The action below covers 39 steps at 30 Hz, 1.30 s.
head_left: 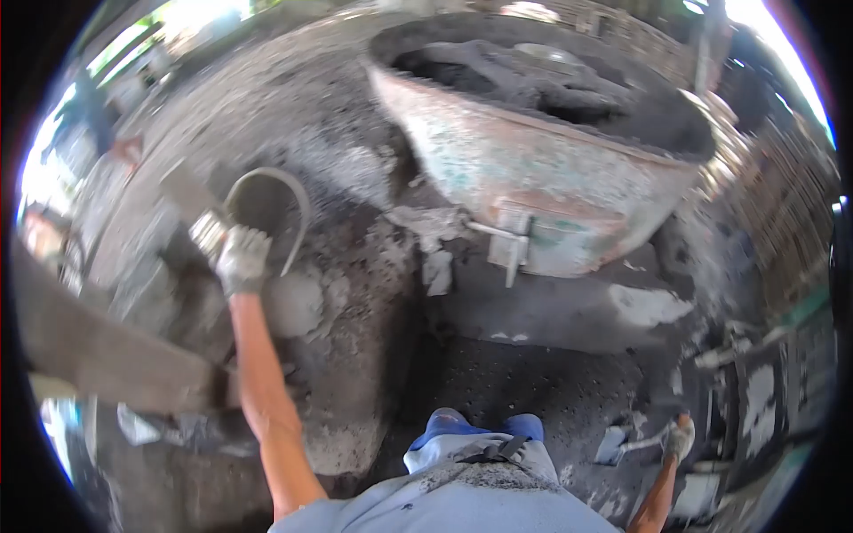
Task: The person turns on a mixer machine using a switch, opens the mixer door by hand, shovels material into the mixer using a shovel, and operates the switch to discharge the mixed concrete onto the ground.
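My left hand (243, 256), in a pale glove, reaches out over the dark ground at the left. Its fingers are closed near a flat, grey-brown blade-like piece (188, 193) with a pale banded part; blur hides the exact grip. A pale curved strip (305, 209) arches beside that hand. Low at the right, my right hand (680, 437), also gloved, is wrapped around the handle of a trowel (611, 446), its small flat blade pointing toward my legs. Ahead stands a large round metal vat (533, 169) with worn, rusty, pale green paint, holding dark grey material.
A short spout or latch (511, 233) juts from the vat's lower front. A thick beam (115, 351) crosses the left side. Slatted wooden panels (764, 213) line the right. Another person's hand (130, 149) shows blurred at the far left.
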### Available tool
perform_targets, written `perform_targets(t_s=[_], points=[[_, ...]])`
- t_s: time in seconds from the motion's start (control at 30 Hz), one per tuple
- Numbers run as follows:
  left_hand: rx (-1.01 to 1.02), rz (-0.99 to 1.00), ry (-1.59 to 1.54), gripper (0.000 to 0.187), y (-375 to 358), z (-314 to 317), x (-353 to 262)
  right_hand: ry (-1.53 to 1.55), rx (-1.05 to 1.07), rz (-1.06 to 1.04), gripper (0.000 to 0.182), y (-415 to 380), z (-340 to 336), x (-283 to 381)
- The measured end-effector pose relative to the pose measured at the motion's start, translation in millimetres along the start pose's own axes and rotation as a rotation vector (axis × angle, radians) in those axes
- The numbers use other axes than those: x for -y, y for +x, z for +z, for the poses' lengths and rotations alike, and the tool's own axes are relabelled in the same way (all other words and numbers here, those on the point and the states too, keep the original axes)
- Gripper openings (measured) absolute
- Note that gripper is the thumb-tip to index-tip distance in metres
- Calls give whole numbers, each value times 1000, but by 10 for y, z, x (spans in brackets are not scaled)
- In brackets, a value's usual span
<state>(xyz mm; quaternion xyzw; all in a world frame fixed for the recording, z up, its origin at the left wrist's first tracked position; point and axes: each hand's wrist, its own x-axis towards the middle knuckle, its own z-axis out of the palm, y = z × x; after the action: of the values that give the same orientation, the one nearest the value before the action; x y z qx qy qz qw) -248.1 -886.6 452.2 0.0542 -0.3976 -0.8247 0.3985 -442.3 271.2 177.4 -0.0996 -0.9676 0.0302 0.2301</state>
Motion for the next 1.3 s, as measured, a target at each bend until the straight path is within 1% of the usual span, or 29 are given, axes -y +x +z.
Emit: perform_targets(t_s=[0.07, 0.1, 0.13, 0.2, 0.23, 0.33, 0.37, 0.43, 0.47, 0.5, 0.53, 0.57, 0.6, 0.63, 0.67, 0.7, 0.73, 0.8, 0.87, 0.9, 0.97, 1.0, 1.03, 1.13, 1.17, 1.3], points=[[140, 40, 172, 22, 14, -6, 86, 407, 122, 200, 39, 90, -412, 389], [-48, 12, 187, 18, -63, 204, 100, 501, 35, 186, 27, 90, -443, 519], [-227, -20, 192, 19, -90, 312, 94, 593, -55, 186, 19, 85, -510, 619], [-318, -15, 128, 12, -110, 312, 121, 430, 73, 230, 17, 164, -632, 643], [-413, -19, 145, 16, -116, 377, 121, 342, 128, 259, 16, 209, -666, 645], [-201, -10, 86, 22, -38, 183, 17, 258, 179, 339, 16, 215, -807, 899], [-399, 24, 147, 34, -84, 466, -24, 227, 115, 266, 16, 208, -766, 866], [-353, -16, 63, 33, -49, 426, -65, 289, 187, 320, 16, 222, -800, 928], [-325, -41, 21, 33, -16, 362, -90, 317, 221, 351, 16, 223, -828, 943], [-145, -53, -22, 39, 88, 26, -49, 341, 193, 316, 16, 222, -844, 962], [84, -59, -169, 44, 130, -140, -19, 361, 160, 286, 17, 213, -840, 980], [35, -54, -100, 44, 158, -208, -41, 375, 125, 263, 17, 178, -825, 937], [-9, -53, -30, 45, 197, -259, -26, 410, 43, 213, 18, 134, -763, 922], [-59, -31, -35, 42, 171, -203, -14, 438, -40, 164, 18, 74, -698, 865], [-107, -11, -39, 40, 122, -126, -23, 360, 10, 156, 19, 57, -733, 846], [-58, 9, -27, 39, 93, -142, -33, 283, 62, 151, 20, 94, -775, 844], [-12, 32, -15, 38, 71, -169, -43, 289, 93, 174, 20, 98, -835, 870], [-201, 17, 70, 39, 50, -119, -53, 278, 131, 221, 19, 79, -890, 895], [-295, 18, 146, 41, 39, -63, -74, 246, 149, 265, 19, 96, -855, 911], [-301, 39, 126, 36, -40, 102, -75, 210, 143, 261, 19, 91, -886, 942], [-419, 50, 163, 31, -87, 345, -104, 138, 131, 250, 20, 105, -994, 1073], [-477, 55, 181, 29, -94, 410, -76, 149, 131, 254, 20, 115, -1002, 1088], [-409, 46, 132, 27, -93, 340, -82, 159, 130, 259, 20, 113, -1001, 1121], [-371, 44, 117, 29, -61, 254, -93, 123, 99, 233, 21, 136, -1044, 1147], [-342, 39, 124, 33, 25, 33, -91, 115, 103, 243, 21, 139, -1056, 1184], [-402, 57, 158, 40, 87, -96, -103, 88, 159, 301, 23, 167, -1194, 1327]])
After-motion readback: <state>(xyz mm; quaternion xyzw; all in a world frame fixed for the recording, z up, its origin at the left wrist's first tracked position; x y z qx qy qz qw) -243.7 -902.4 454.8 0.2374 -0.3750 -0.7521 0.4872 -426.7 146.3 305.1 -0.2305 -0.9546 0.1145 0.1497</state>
